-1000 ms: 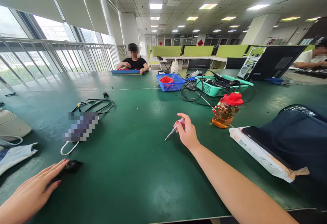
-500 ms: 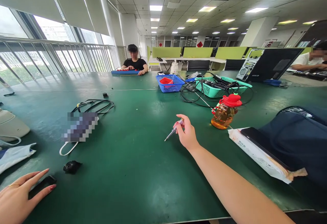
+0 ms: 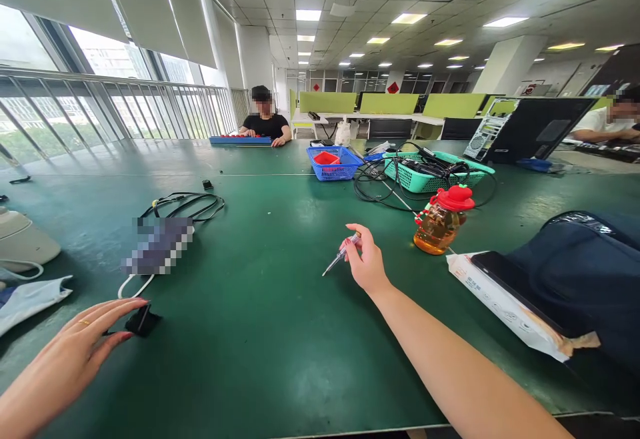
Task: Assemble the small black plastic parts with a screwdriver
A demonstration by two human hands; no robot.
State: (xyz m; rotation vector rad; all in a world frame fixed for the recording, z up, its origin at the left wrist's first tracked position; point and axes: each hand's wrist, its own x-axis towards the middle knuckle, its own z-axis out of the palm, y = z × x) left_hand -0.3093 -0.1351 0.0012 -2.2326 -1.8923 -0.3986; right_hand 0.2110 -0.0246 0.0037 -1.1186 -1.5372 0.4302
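Note:
My left hand is at the lower left, with thumb and fingers around a small black piece, most of it covered by the fingers. A dark lump on the green table sits against that piece, and I cannot tell where one ends and the other begins. Near the middle, my right hand grips a slim screwdriver with a clear handle, its metal tip slanting down to the left just over the table.
Behind my left hand lie a blurred-out dark object, a black cable and a face mask. To the right stand a red-capped bottle, a white packet with a phone, and a dark bag. Farther back are a blue basket and a green basket.
My left hand has moved right and forward, bringing the black piece from the table's lower left to the dark lump. My right hand and the screwdriver have stayed in place.

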